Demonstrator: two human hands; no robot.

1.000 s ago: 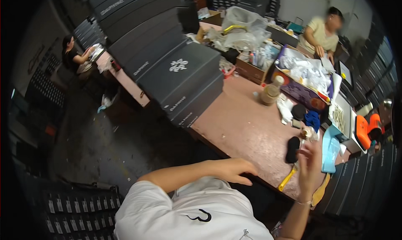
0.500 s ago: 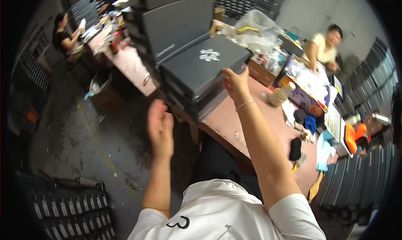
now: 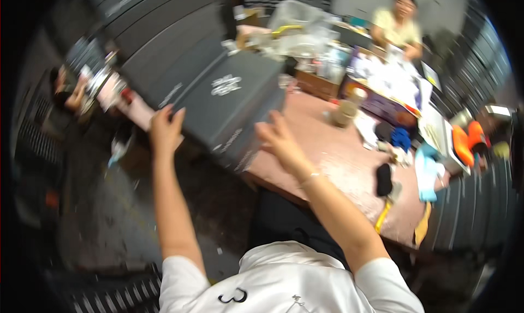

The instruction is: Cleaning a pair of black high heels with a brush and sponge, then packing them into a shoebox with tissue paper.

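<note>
A dark grey shoebox with a white print on its lid lies at the corner of the pinkish worktable, on top of at least one more dark box. My left hand is at the box's left front edge, thumb and fingers apart; whether it touches the box I cannot tell. My right hand reaches toward the box's right side, its fingers spread and seemingly just short of the cardboard. Behind the shoebox rises a tall stack of similar dark boxes.
On the worktable stand a beige bottle, a purple carton of white paper, a black pad and a blue cloth. A co-worker is at the far side. Another person sits at the far left.
My view has swung rightward. My left hand has risen from beside the table to the shoebox's left edge. My right hand has come off the lid's right corner and lowered beside the box.
</note>
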